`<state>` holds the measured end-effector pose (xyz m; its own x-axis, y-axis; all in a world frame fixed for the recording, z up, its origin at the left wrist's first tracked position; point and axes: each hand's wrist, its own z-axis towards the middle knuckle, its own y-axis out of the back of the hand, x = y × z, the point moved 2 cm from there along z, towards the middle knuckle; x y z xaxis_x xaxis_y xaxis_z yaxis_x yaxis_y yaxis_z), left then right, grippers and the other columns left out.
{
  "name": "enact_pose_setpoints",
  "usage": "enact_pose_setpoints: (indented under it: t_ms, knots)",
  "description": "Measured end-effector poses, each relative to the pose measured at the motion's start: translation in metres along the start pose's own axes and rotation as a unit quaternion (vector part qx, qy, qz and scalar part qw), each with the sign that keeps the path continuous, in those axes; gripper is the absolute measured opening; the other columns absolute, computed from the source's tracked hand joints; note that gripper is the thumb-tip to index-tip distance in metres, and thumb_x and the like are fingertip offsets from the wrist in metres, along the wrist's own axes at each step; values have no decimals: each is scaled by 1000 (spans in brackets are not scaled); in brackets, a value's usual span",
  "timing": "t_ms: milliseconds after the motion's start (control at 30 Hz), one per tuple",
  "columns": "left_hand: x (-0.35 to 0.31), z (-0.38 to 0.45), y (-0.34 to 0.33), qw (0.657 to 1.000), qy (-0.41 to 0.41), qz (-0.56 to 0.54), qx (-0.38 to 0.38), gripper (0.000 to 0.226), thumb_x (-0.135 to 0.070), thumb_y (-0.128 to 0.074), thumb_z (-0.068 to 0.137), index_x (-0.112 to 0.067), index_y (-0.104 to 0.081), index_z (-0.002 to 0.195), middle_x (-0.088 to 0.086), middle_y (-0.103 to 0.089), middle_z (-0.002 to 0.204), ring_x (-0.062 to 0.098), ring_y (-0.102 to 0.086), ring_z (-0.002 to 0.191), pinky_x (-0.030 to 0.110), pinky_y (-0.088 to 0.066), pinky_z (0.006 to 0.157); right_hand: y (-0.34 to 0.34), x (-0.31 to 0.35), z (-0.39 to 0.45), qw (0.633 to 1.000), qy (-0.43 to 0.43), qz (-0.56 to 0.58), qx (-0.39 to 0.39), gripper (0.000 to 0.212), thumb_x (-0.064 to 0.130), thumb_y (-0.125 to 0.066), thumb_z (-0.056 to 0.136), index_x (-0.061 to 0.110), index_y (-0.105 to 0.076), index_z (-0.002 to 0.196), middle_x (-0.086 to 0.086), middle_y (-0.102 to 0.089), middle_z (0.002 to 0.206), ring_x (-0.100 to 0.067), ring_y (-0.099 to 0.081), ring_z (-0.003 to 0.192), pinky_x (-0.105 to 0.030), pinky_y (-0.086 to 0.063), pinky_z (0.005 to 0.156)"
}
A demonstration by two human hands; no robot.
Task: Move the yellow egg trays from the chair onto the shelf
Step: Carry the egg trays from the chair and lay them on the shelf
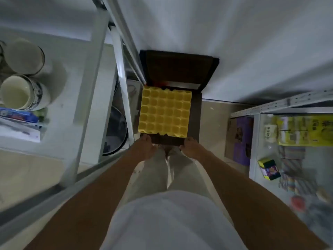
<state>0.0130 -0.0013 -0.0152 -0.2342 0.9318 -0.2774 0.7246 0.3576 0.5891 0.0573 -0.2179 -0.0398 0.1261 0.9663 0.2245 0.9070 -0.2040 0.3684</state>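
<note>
On the dark chair (195, 114) seat, against the backrest, sits the yellow egg tray stack (164, 112), square and level. Left hand (146, 148) and right hand (189, 147) reach its near corners; whether the fingers have closed on anything cannot be told. Best approach, I judge: fingers under both near corners, lift level, then swing left to the white shelf (86, 73), clearing its upright and the mugs (21, 76).
</note>
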Motion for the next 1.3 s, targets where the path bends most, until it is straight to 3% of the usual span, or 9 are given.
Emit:
enact_pose_setpoints:
  t_ms: [67,167,267,400,533,767,933,1067,1300]
  knots:
    - [12,19,-6,999,-18,-7,-44,30,-15,-64,96,5,-71,117,39,-64,115,55,-66,104,55,-60,82,2,-3,22,1000,-13,17,8,52,30,-39,108,-3,-43,148,-24,-43,150,-41,-42,139,-48,-39,114]
    - [34,49,-14,992,124,-39,5,54,-33,-49,106,-1,-41,149,24,-45,150,44,-50,134,52,-45,107,0,-10,60,998,-19,64,6,48,27,-42,106,0,-47,146,-23,-50,144,-42,-49,133,-48,-45,109]
    - [55,93,-24,980,171,-101,-11,48,-30,-45,105,-3,-44,144,22,-49,147,43,-53,131,52,-47,107,0,-15,106,989,-25,118,-79,47,27,-46,105,7,-43,148,-24,-48,139,-43,-56,123,-47,-50,99]
    - [78,159,-32,952,243,-174,-70,46,-28,-43,102,-10,-53,143,18,-61,140,41,-62,122,51,-52,102,-5,-31,164,954,-77,216,-191,36,23,-51,95,9,-52,128,-15,-59,126,-37,-62,112,-43,-51,83]
    - [94,202,-45,937,270,-170,-144,54,-24,-49,98,-7,-44,149,22,-53,143,44,-56,127,55,-51,100,-22,-43,199,922,-133,276,-237,29,24,-53,85,14,-55,112,-3,-59,104,-31,-62,94,-33,-39,68]
    - [94,231,-62,900,330,-200,-201,55,-28,-55,99,-3,-42,147,22,-51,140,43,-55,127,52,-46,101,-22,-49,230,884,-161,273,-343,20,25,-55,85,23,-70,99,0,-72,99,-27,-66,90,-33,-49,69]
    - [91,224,-67,871,314,-233,-297,38,-10,-54,93,-1,-56,130,21,-55,132,42,-57,119,53,-51,93,-19,-50,229,899,-149,209,-356,10,26,-59,90,22,-67,94,-3,-71,95,-31,-66,88,-35,-52,69]
    - [94,220,-68,879,313,-203,-298,26,-10,-54,93,-7,-59,118,15,-56,126,40,-58,115,54,-51,79,-19,-54,226,896,-167,197,-360,11,25,-59,89,21,-68,94,-6,-72,93,-35,-67,87,-33,-48,67]
    - [102,231,-64,892,317,-169,-273,20,-12,-53,99,-13,-60,118,11,-61,125,39,-60,117,54,-55,85,-17,-68,223,907,-125,145,-376,10,27,-60,90,21,-67,92,-5,-69,84,-28,-61,76,-30,-42,61]
